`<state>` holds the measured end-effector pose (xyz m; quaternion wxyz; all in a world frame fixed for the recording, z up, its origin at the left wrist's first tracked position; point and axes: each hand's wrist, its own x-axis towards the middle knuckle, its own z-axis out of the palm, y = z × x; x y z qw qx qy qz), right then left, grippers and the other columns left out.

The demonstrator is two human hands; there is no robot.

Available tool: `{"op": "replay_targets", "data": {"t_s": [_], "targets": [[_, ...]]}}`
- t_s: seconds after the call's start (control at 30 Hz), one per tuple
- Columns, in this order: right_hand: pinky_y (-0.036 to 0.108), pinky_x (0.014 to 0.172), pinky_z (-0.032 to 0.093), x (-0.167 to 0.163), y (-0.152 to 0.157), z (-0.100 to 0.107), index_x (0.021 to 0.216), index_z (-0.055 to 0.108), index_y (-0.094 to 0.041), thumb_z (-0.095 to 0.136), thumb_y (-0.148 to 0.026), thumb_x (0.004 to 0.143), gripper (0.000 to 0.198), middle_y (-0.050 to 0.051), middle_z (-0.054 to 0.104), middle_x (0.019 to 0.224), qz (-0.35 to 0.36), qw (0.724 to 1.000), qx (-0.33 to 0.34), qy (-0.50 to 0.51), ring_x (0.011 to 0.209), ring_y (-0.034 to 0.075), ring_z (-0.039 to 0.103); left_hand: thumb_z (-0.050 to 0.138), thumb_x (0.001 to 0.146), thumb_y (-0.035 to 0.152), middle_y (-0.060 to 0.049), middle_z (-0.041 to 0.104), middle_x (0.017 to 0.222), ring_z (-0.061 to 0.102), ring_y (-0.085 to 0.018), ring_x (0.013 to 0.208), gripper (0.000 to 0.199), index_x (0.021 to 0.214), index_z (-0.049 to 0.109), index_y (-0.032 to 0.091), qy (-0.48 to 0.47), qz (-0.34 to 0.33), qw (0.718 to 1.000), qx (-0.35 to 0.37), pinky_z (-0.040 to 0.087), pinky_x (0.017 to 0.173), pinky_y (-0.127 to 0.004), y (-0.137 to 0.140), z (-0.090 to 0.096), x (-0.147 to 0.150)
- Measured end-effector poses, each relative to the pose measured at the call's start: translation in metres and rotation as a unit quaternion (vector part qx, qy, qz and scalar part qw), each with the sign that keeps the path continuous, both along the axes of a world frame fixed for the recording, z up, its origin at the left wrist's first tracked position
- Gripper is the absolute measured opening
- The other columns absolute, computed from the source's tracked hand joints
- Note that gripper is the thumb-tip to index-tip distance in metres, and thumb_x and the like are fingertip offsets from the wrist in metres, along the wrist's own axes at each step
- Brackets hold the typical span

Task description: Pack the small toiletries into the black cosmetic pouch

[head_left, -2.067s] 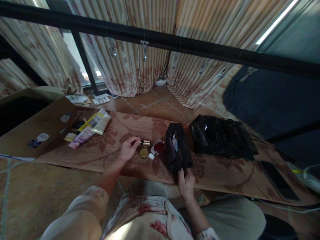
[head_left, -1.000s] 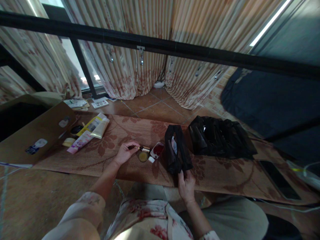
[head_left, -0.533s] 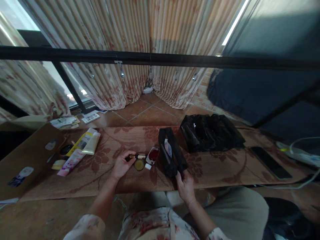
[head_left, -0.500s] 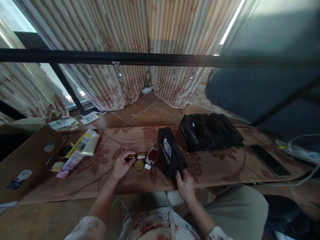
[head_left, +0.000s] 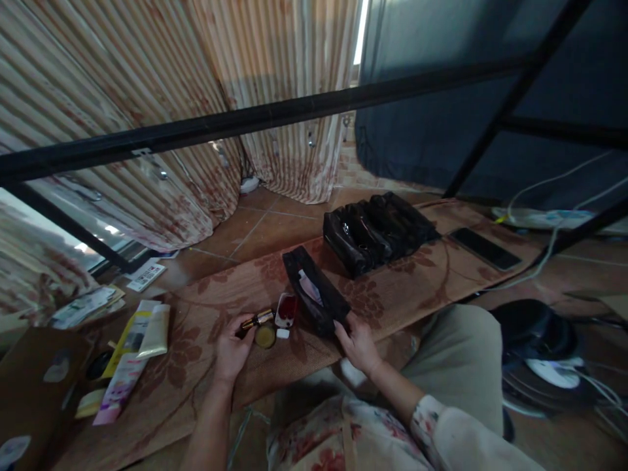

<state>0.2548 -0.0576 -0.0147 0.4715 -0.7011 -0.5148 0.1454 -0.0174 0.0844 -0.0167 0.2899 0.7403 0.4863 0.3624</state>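
Between the fingers of my left hand (head_left: pixel 232 348) is a slim black and gold cosmetic tube (head_left: pixel 258 319), lying sideways just above the cloth. Close to it are a small round jar (head_left: pixel 265 336) with a yellowish top, a clear and dark red bottle (head_left: pixel 286 309), and a small white cap (head_left: pixel 283 333). My right hand (head_left: pixel 360 343) pinches the near end of a narrow black pouch (head_left: pixel 321 320). That pouch gapes along its top, and a pale packet (head_left: pixel 310 288) shows inside.
Several black pouches (head_left: pixel 377 229) stand in a row behind, with a phone (head_left: pixel 485 248) to their right. Tubes (head_left: pixel 156 330) and a cardboard box (head_left: pixel 46 379) lie at left on the patterned cloth (head_left: pixel 191 353). A black rail (head_left: pixel 294 108) crosses beyond.
The view has turned right and tilted, so the bench now slants. My left hand still holds the cosmetic tube, its right end tipped up a little; my right hand keeps hold of the pouch.
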Motion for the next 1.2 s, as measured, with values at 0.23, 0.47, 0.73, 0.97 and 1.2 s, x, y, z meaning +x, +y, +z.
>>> {"op": "replay_targets", "data": {"t_s": [0.23,0.47,0.73,0.97,1.2], "targets": [[0.028,0.068,0.045,-0.0005,0.0006,0.0007,0.089,0.064,-0.016,0.048,-0.04,0.09,0.029,0.005,0.066,0.08,0.007,1.0,-0.003,0.004,0.07,0.018,0.057,0.061,0.079,0.038,-0.006,0.071,0.102,0.066,-0.022,0.098,0.026,0.101,0.066,0.024,0.006,0.012,1.0,-0.014,0.049,0.093,-0.038,0.0002,0.0004,0.0007],[0.028,0.067,0.044,-0.0002,0.0012,-0.0013,0.09,0.064,-0.016,0.047,-0.041,0.09,0.03,0.006,0.065,0.079,0.003,1.0,-0.007,0.0,0.068,0.018,0.057,0.06,0.081,0.044,-0.006,0.071,0.107,0.066,-0.023,0.099,0.033,0.106,0.065,0.023,0.026,0.041,0.999,-0.023,0.049,0.092,-0.036,-0.001,0.0026,0.0029],[0.027,0.067,0.043,-0.0003,0.001,-0.0006,0.09,0.062,-0.016,0.047,-0.038,0.091,0.027,0.006,0.064,0.078,0.008,1.0,-0.007,-0.001,0.07,0.018,0.057,0.052,0.085,0.049,-0.006,0.073,0.101,0.068,-0.022,0.092,0.04,0.107,0.067,0.02,0.062,0.041,0.997,-0.016,0.051,0.085,-0.032,-0.0008,0.0024,0.0032],[0.027,0.065,0.042,-0.0003,0.0013,-0.0001,0.086,0.061,-0.016,0.047,-0.039,0.091,0.027,0.005,0.062,0.075,0.01,1.0,-0.009,-0.002,0.068,0.018,0.055,0.049,0.086,0.051,-0.006,0.073,0.099,0.068,-0.023,0.094,0.041,0.107,0.067,0.021,0.081,0.051,0.995,-0.02,0.051,0.084,-0.033,0.0011,-0.0003,0.0014],[0.028,0.064,0.041,0.0003,0.0015,-0.0012,0.082,0.059,-0.016,0.046,-0.041,0.091,0.029,0.005,0.061,0.074,0.012,1.0,-0.015,0.001,0.066,0.017,0.053,0.057,0.081,0.051,-0.005,0.074,0.095,0.069,-0.02,0.087,0.042,0.109,0.065,0.02,0.06,0.048,0.997,-0.022,0.052,0.08,-0.031,-0.0014,0.0012,0.0035]]}}
